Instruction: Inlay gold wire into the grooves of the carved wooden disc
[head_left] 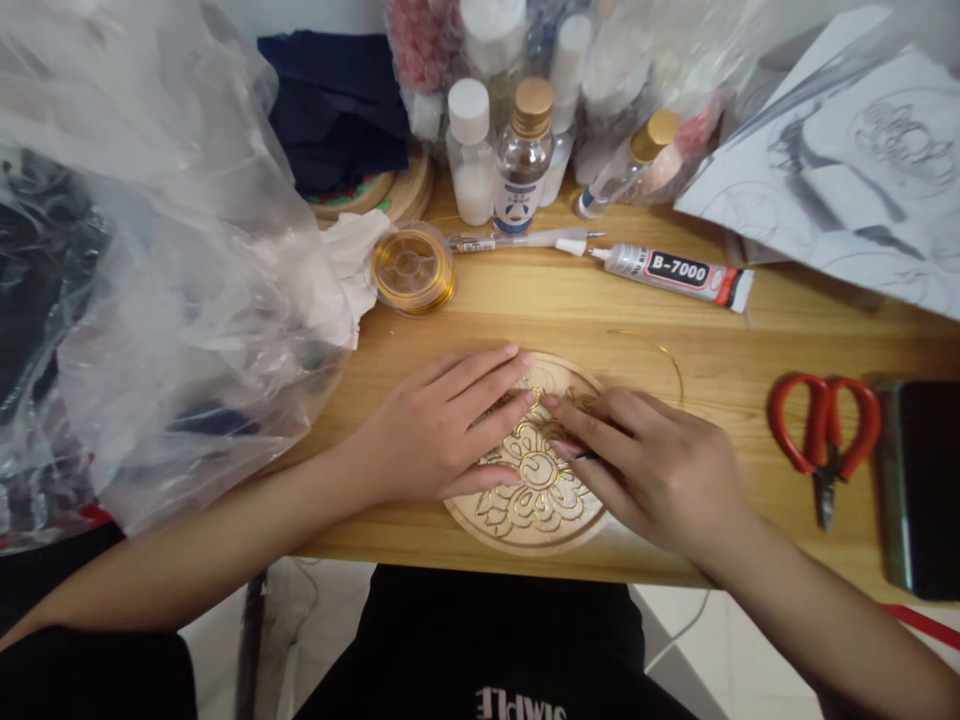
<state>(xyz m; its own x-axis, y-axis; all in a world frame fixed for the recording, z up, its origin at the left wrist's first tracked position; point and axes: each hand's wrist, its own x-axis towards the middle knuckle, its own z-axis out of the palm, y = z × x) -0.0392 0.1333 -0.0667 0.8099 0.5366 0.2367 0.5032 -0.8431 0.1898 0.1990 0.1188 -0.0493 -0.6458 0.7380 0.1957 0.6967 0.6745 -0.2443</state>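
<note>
A round wooden disc [480, 515] lies near the table's front edge, carved with a flower pattern. Gold wire [541, 468] follows many of the pattern's lines. My left hand [450, 425] rests on the disc's left part, fingers stretched out and apart. From the right, my right hand [660, 460] reaches over the disc with bent fingers drawn together, fingertips at the pattern's upper middle. A thin dark bit shows between those fingers; its kind is hidden. Beyond this hand, a loose curved gold wire [677, 365] lies on the table.
Red-handled pliers or snips [825, 430] and a dark phone-like slab [926, 490] lie right. Behind are a wire spool [412, 268], a pen [517, 240], a B-7000 glue tube [675, 272] and several bottles [523, 165]. Plastic bags [195, 270] crowd the left; printed sheets [847, 170] stand back right.
</note>
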